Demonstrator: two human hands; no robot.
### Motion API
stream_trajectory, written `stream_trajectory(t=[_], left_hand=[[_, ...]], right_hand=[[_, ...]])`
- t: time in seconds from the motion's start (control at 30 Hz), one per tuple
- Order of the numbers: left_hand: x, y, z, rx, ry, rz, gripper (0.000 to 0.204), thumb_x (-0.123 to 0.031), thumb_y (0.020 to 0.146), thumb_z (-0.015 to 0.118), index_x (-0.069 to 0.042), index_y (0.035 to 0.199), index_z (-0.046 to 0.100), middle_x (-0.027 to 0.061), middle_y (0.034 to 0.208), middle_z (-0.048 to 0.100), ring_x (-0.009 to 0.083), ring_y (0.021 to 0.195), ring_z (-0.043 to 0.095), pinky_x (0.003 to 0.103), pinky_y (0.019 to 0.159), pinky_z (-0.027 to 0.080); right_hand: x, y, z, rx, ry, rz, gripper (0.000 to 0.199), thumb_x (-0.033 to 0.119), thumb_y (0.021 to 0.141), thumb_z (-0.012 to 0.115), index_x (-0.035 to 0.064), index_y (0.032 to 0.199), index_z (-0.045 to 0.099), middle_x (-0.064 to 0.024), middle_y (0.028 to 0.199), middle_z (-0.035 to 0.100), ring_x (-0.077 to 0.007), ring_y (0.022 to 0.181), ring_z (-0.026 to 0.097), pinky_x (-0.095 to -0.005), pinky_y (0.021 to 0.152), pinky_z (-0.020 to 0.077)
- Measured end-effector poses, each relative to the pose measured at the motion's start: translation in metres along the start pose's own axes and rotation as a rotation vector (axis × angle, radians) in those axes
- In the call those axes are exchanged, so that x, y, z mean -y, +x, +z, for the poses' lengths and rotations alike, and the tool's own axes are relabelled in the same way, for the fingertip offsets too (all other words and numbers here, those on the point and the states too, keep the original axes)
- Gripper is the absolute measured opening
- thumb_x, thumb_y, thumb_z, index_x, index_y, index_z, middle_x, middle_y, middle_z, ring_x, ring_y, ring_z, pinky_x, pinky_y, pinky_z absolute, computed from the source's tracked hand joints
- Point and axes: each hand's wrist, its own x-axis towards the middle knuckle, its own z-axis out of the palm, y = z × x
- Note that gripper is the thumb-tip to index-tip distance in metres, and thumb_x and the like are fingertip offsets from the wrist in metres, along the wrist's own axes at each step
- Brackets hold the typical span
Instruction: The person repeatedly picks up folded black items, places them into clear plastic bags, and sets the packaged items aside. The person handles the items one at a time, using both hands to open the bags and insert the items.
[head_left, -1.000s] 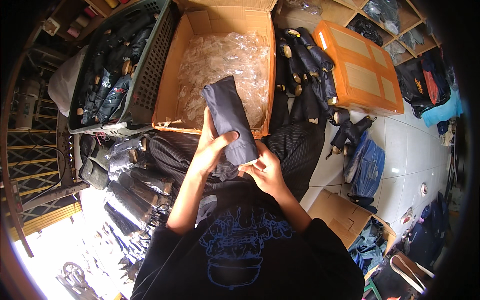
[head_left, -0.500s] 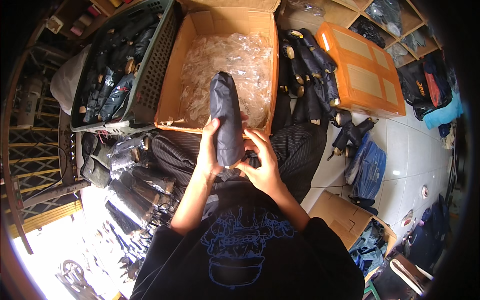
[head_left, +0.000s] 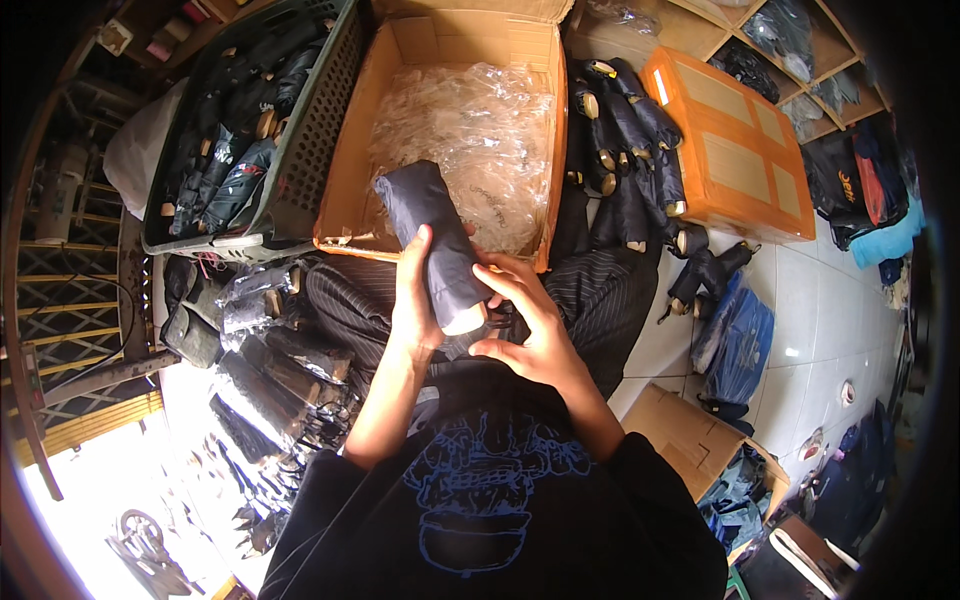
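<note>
A folded compact umbrella [head_left: 432, 225] in a dark sleeve tilts across my lap, its top toward the upper left and its pale handle end toward me. My left hand [head_left: 412, 305] is wrapped round it, thumb along the near side; the fingers behind are mostly hidden. Beside the handle end, my right hand [head_left: 535, 325] has its thumb and fingers apart. Its fingertips are against or very close to the sleeve. Just beyond the umbrella stands an open cardboard box [head_left: 345, 150] with crumpled clear plastic wraps [head_left: 470, 115] inside.
A dark green crate [head_left: 310, 130] of umbrellas stands at the left. Plastic-wrapped umbrellas [head_left: 260, 385] lie below it. Unwrapped dark umbrellas [head_left: 625, 130] are piled right of the box, beside an orange-taped carton [head_left: 740, 140]. A smaller open carton [head_left: 680, 435] sits at lower right.
The umbrella has tipped from nearly upright in the picture to leaning left, so its pale handle end shows more. My right thumb has come away from the handle end and the hand has spread.
</note>
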Motion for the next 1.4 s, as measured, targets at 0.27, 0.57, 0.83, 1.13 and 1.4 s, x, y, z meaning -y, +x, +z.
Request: stream_trajectory(t=[0.27, 0.57, 0.83, 1.13, 1.4], left_hand=[[-0.004, -0.001, 0.017, -0.266, 0.413, 0.103, 0.053, -0.028, 0.09, 0.069, 0.0, 0.129, 0.045, 0.0125, 0.11, 0.06, 0.0181, 0.092, 0.062, 0.03, 0.079, 0.053], [0.009, 0.011, 0.012, -0.366, 0.374, 0.125, 0.051, -0.029, 0.089, 0.069, -0.001, 0.125, 0.047, 0.0125, 0.109, 0.059, 0.0193, 0.094, 0.061, 0.032, 0.079, 0.053], [0.007, 0.015, -0.002, -0.316, 0.166, 0.002, 0.047, -0.031, 0.088, 0.07, -0.002, 0.121, 0.053, 0.0083, 0.099, 0.062, 0.0163, 0.083, 0.063, 0.03, 0.071, 0.054], [0.011, 0.014, 0.008, -0.325, 0.217, -0.002, 0.036, -0.032, 0.092, 0.065, -0.001, 0.109, 0.06, 0.0069, 0.092, 0.066, 0.0154, 0.077, 0.065, 0.028, 0.069, 0.054], [0.019, 0.016, 0.008, -0.317, 0.169, 0.05, 0.036, -0.031, 0.091, 0.066, -0.001, 0.109, 0.059, 0.0096, 0.095, 0.066, 0.0175, 0.081, 0.065, 0.031, 0.073, 0.054]], right_hand=[[-0.008, 0.015, -0.018, 0.067, -0.516, -0.265, 0.029, 0.006, 0.07, 0.077, 0.0005, 0.097, 0.069, -0.0087, 0.096, 0.064, -0.0265, 0.086, 0.063, -0.0364, 0.077, 0.0523], [-0.034, 0.017, -0.017, 0.123, -0.655, -0.487, 0.03, -0.005, 0.07, 0.069, -0.0047, 0.099, 0.063, -0.0143, 0.095, 0.06, -0.0279, 0.082, 0.063, -0.0363, 0.072, 0.054], [-0.034, 0.019, -0.027, 0.178, -0.432, -0.237, 0.037, -0.008, 0.075, 0.065, -0.0009, 0.111, 0.06, -0.0156, 0.107, 0.059, -0.0316, 0.093, 0.064, -0.0376, 0.078, 0.0538], [-0.039, 0.023, -0.035, 0.164, -0.644, -0.47, 0.031, 0.002, 0.069, 0.071, 0.0018, 0.1, 0.066, -0.0076, 0.099, 0.064, -0.0236, 0.083, 0.063, -0.034, 0.074, 0.0512], [-0.037, 0.023, -0.031, -0.02, -0.653, -0.605, 0.022, 0.001, 0.067, 0.073, -0.0014, 0.088, 0.067, -0.0114, 0.091, 0.066, -0.0234, 0.075, 0.066, -0.0339, 0.062, 0.0521]])
